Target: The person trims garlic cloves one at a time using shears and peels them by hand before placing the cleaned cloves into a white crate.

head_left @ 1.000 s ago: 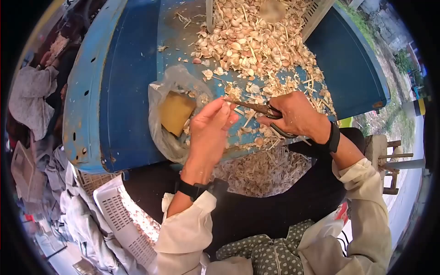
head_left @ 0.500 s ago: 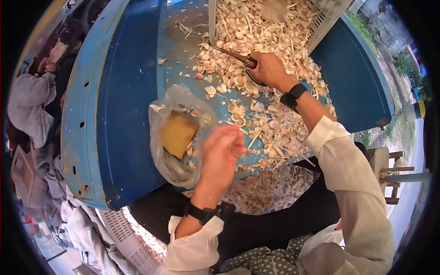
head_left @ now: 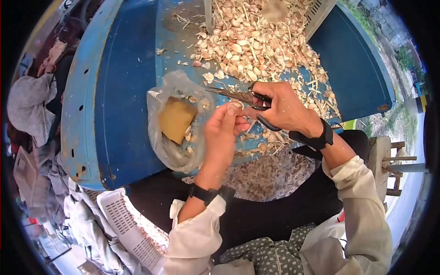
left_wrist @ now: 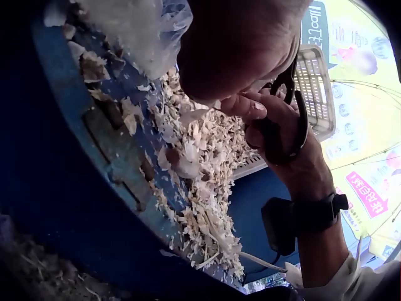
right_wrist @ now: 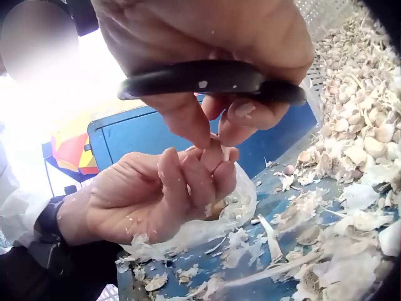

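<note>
My left hand (head_left: 220,135) is raised over the blue table, pinching a small pale garlic clove (head_left: 237,105) between thumb and fingers. Scissors (head_left: 231,94) with dark handles and rusty blades lie in my right hand (head_left: 288,110), their tips pointing left above the left fingertips. The right thumb and forefinger reach to the same clove, as the right wrist view shows, with a black scissor handle (right_wrist: 200,78) looped across that hand. Fingers cover most of the clove. Beyond the hands spreads a heap of garlic cloves (head_left: 247,50).
A clear plastic bag (head_left: 160,149) holding a yellow-brown piece (head_left: 176,120) sits left of my hands. A slatted crate (head_left: 316,20) borders the heap. Skins and stalks litter the table, with more skins (head_left: 261,178) below its edge. A white basket (head_left: 117,213) stands lower left.
Half a second ago my right hand was out over the heap with the scissors; it has come back to the left fingertips. My left hand has stayed near the bag.
</note>
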`<control>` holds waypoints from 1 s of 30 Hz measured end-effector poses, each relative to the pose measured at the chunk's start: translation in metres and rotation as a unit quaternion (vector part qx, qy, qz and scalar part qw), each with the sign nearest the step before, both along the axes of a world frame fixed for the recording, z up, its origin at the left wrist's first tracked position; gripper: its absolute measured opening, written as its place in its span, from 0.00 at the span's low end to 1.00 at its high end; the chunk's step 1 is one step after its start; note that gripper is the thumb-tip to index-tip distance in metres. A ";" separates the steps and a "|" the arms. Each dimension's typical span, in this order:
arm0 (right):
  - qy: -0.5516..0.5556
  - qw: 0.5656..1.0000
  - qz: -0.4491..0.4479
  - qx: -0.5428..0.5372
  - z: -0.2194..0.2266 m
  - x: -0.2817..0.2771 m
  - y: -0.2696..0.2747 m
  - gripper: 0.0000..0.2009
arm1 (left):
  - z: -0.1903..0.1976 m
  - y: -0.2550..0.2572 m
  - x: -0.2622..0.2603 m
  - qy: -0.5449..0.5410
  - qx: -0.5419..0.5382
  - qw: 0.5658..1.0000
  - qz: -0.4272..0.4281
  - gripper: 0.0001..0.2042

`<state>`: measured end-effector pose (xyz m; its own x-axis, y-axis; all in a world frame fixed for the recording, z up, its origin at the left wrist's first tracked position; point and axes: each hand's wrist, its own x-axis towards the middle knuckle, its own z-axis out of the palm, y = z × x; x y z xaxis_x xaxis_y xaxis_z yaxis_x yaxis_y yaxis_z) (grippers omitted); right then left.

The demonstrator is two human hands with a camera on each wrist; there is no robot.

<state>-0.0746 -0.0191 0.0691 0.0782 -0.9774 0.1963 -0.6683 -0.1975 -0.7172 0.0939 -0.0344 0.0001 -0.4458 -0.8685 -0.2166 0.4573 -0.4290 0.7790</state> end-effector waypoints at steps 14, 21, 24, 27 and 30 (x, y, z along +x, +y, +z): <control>0.250 0.967 -0.008 0.053 -0.013 -0.018 0.035 0.26 | 0.004 0.003 -0.002 -0.019 -0.007 0.998 0.065 0.14; 0.191 0.967 -0.001 0.171 -0.009 -0.013 0.031 0.28 | 0.000 0.004 -0.002 -0.010 -0.028 0.996 0.086 0.14; 0.119 0.974 0.054 0.184 -0.013 -0.019 0.028 0.29 | 0.000 0.001 0.002 -0.012 -0.025 0.996 0.082 0.16; -0.138 0.930 0.031 0.338 -0.012 -0.023 0.028 0.28 | 0.007 0.003 -0.002 0.009 -0.021 0.997 0.069 0.17; -0.177 0.938 -0.010 0.299 -0.030 -0.028 0.016 0.26 | 0.009 0.004 -0.004 0.048 -0.016 0.998 0.037 0.16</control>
